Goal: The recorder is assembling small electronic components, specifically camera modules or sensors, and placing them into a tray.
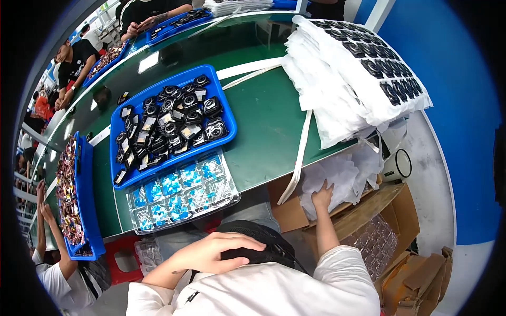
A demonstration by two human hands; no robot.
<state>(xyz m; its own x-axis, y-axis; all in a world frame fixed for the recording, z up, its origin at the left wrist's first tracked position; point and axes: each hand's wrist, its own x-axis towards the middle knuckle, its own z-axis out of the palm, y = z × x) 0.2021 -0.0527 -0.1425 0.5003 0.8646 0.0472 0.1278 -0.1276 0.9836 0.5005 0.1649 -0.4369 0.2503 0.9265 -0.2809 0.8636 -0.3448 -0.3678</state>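
My left hand [213,254] lies across a black fabric item [261,247] in front of my white shirt. Its fingers are stretched out and hold nothing. Down at the right, below the table edge, my right hand [322,198] rests on crumpled white sheets [329,176] over a cardboard box [290,210]; its fingers look apart. On the table ahead, a blue tray [232,138] is heaped with small black watch-like cases [168,116]. Against its near side sits a clear plastic tray [235,199] whose compartments hold blue-and-white pieces [171,183].
A tall stack of white sheets [329,100] topped with rows of black parts [387,68] overhangs the table's right end. Another blue tray [89,205] of small colourful parts is at left, beside a co-worker's arms [50,218]. More clear trays [374,245] stand in an open carton.
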